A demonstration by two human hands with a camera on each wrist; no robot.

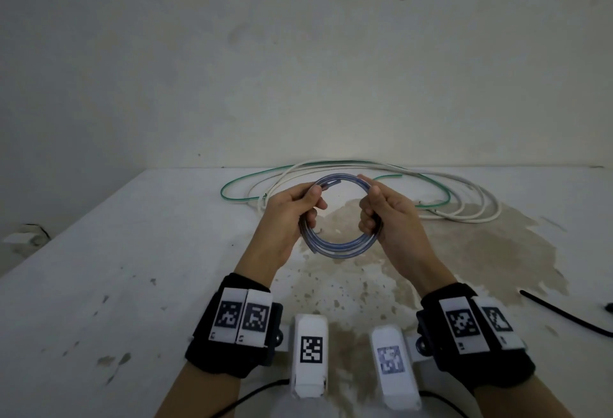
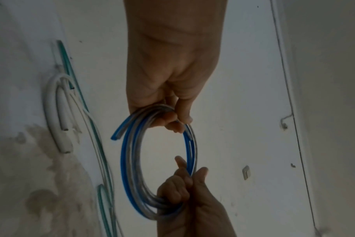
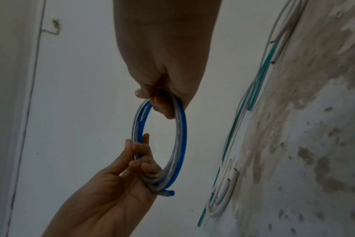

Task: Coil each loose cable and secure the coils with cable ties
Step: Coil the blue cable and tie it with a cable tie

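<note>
A blue and clear cable wound into a coil (image 1: 335,245) hangs in the air above the table, held on both sides. My left hand (image 1: 295,208) grips the coil's left side, fingers curled round the strands. My right hand (image 1: 381,212) grips its right side the same way. In the left wrist view the coil (image 2: 130,162) shows a loose blue end sticking out near my left hand (image 2: 170,118). The right wrist view shows the coil (image 3: 180,141) between my right hand (image 3: 162,104) above and my left hand (image 3: 140,166) below.
A loose green cable (image 1: 232,185) and a loose white cable (image 1: 477,215) lie in wide loops at the back of the white stained table (image 1: 116,285), by the wall. A black cable (image 1: 564,315) lies at the right edge.
</note>
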